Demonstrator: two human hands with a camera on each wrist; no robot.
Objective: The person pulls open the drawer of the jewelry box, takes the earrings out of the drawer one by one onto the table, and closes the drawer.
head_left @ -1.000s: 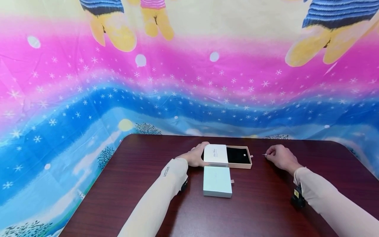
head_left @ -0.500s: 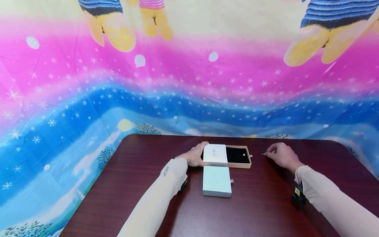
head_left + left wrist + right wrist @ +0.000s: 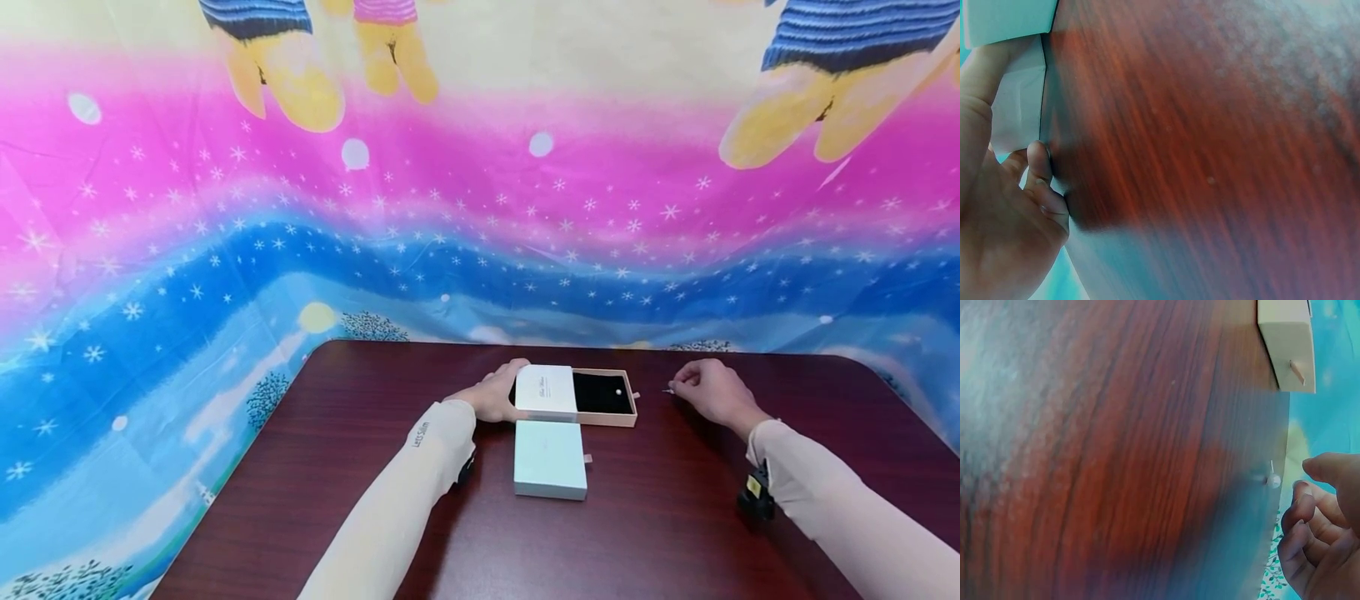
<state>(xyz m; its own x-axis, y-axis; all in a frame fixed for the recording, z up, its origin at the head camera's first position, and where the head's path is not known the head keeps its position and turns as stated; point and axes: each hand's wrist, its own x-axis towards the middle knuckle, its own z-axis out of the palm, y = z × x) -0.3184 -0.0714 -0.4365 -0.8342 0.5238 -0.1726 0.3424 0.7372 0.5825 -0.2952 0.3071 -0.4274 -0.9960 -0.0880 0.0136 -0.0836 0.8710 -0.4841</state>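
Note:
My left hand (image 3: 491, 396) grips the left end of a white jewelry box (image 3: 546, 390), thumb at its near side. The box's drawer (image 3: 609, 421) is pulled out to the right, showing a black lining (image 3: 600, 393) with a small pearl stud (image 3: 618, 392) on it. In the left wrist view, my fingers lie at the edge of the white box (image 3: 1019, 100). A second pearl stud earring (image 3: 1274, 480) rests on the table, its pin visible. Beside it is my right hand (image 3: 716, 394), fingers loosely bent; the right wrist view shows thumb and index finger parted, just short of the earring.
A closed pale mint box (image 3: 550, 458) with a small ribbon tab stands directly in front of the white box. Both rest on a dark red wooden table (image 3: 637, 533). Behind the table's far edge hangs a colourful printed cloth (image 3: 480, 208).
My right hand has shifted very slightly up and stays by the earring. The left hand and both boxes hold their places.

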